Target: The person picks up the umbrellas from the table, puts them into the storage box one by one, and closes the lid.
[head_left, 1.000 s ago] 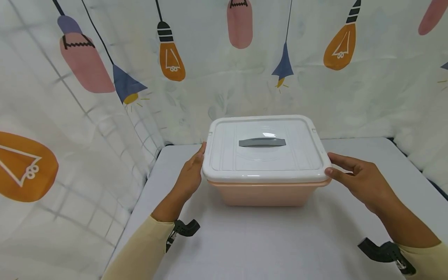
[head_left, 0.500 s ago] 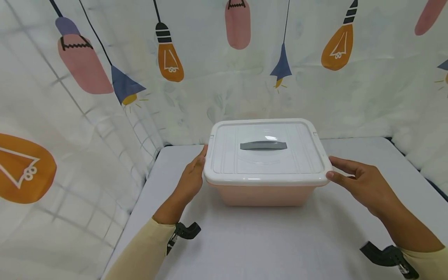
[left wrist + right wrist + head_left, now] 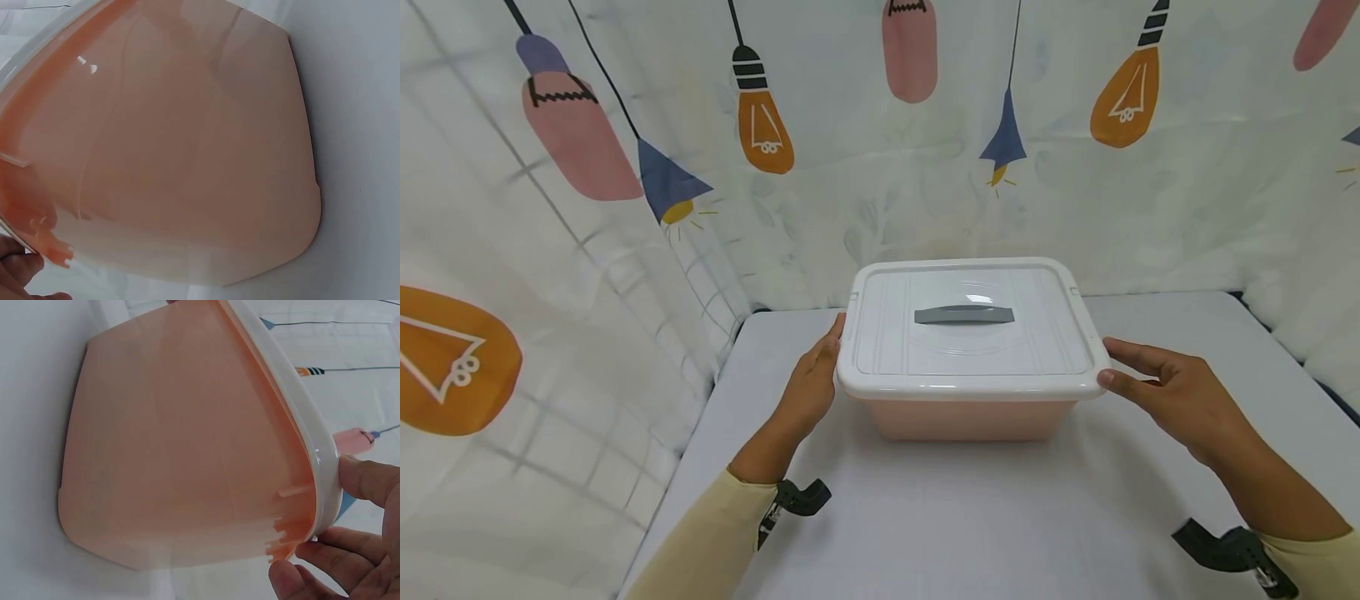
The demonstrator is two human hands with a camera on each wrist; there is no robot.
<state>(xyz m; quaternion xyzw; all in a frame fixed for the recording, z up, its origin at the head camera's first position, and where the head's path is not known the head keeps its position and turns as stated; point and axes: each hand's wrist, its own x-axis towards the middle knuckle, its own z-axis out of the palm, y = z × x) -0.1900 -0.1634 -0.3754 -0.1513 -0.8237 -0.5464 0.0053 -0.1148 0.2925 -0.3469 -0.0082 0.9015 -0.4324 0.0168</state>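
A peach plastic box [image 3: 962, 418] with a white lid [image 3: 970, 354] and a grey handle [image 3: 964, 315] stands on the pale table [image 3: 970, 517]. My left hand [image 3: 820, 367] holds the lid's left rim, thumb up along the edge; the other fingers are hidden under it. In the left wrist view only fingertips [image 3: 17, 270] show below the box wall [image 3: 187, 156]. My right hand [image 3: 1122, 367] holds the lid's right front corner. In the right wrist view its thumb [image 3: 369, 478] lies on the white rim [image 3: 300, 419] with fingers curled beneath, beside the box [image 3: 175, 456].
A curtain printed with light bulbs [image 3: 587, 250] closes in the table at the left, back and right. Bare table surface lies in front of the box. Black wrist-camera mounts [image 3: 801, 496] [image 3: 1225, 550] sit on both forearms.
The lid, raised a little off the box's front a second ago, has come down and now sits flat on the rim. Both hands stay at its sides.
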